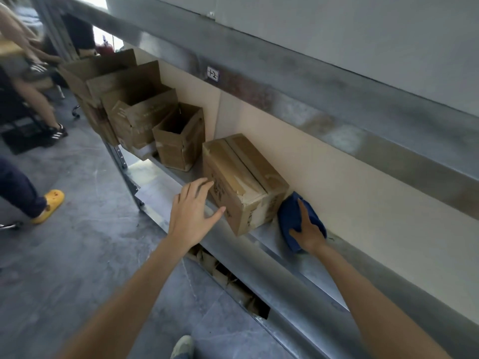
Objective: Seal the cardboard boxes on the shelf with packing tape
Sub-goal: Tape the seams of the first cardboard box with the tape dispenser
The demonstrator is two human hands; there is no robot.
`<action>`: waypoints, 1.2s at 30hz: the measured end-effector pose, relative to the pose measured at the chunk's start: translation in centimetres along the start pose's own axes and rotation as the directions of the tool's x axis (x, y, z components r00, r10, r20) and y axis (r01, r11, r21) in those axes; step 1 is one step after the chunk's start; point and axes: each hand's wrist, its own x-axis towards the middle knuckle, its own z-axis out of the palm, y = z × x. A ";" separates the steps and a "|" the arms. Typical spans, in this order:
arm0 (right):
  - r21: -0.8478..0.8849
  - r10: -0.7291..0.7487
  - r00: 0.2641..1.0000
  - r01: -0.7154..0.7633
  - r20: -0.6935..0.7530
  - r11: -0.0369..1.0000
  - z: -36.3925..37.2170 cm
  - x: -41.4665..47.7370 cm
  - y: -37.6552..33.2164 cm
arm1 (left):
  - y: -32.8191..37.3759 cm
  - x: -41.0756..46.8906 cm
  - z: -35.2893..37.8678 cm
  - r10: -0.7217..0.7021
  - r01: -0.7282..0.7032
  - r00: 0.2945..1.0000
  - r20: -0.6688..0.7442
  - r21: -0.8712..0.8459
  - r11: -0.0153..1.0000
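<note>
Left hand (194,211), fingers spread, touches the closed box (241,174) mid-frame. Right hand (307,230), fingers spread, presses a blue cloth (290,216) beside it. Open boxes (145,117) crowd the upper left.

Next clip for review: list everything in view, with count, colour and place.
closed cardboard box: one, brown, nearest on the shelf
open cardboard boxes: at least four, brown, farther left along the shelf
blue cloth: one, blue, on the shelf right of the closed box
shelf: one, grey metal, along the wall
label: one, white, on the upper beam
legs: two bystanders, far left
yellow slipper: one, on the floor
left hand: fingers spread, at the closed box's side
right hand: pressing on the blue cloth
</note>
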 end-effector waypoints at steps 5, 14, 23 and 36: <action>0.054 -0.012 0.999 0.014 -0.041 0.998 -0.9 -0.4 -0.1 | 1.3 0.2 -0.4 0.017 -0.016 1.000 0.005 -0.079 0.997; 0.101 0.040 0.999 -0.038 -0.020 0.994 -0.5 -0.9 -0.1 | 4.4 1.1 0.8 0.023 -0.001 0.992 0.127 -0.173 0.985; 0.099 -0.024 0.988 0.039 -0.150 0.994 -3.1 -4.3 -1.9 | 3.2 1.2 2.3 0.112 -0.108 0.994 -0.010 -0.378 0.920; -0.045 -0.036 0.864 0.015 -0.502 0.999 -5.6 -6.9 -6.2 | -0.6 2.1 0.2 0.234 -0.172 0.967 0.097 -0.426 0.888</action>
